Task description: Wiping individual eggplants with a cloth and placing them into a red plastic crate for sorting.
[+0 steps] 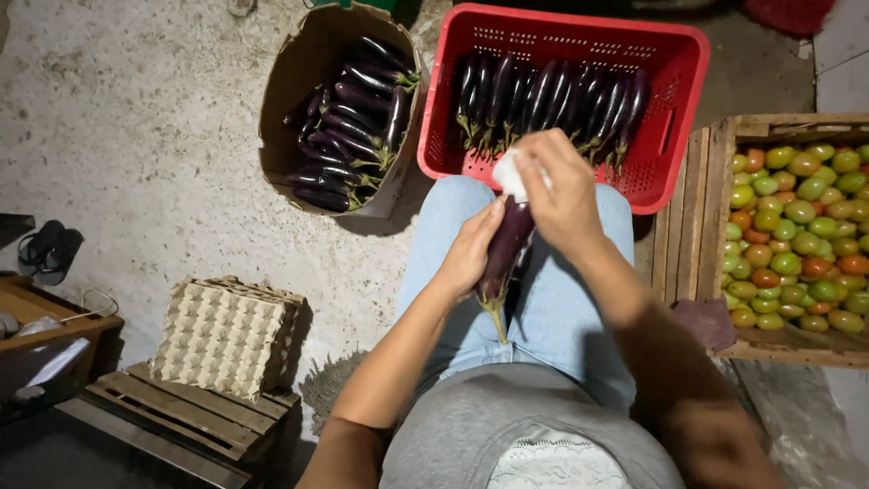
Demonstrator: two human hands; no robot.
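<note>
My left hand (469,249) grips a long dark purple eggplant (504,249) over my lap, stem end pointing toward me. My right hand (561,192) presses a small white cloth (509,175) against the eggplant's far end. Just beyond my knees stands a red plastic crate (674,109) with a row of several eggplants (552,100) laid side by side. To its left a tilted cardboard box (294,81) holds several more eggplants (348,136).
A wooden crate (701,217) full of green and reddish tomatoes (801,235) sits at my right. A stack of cardboard egg trays (224,335) rests on a wooden pallet (181,412) at left. Dark sandals (47,249) lie on the concrete floor.
</note>
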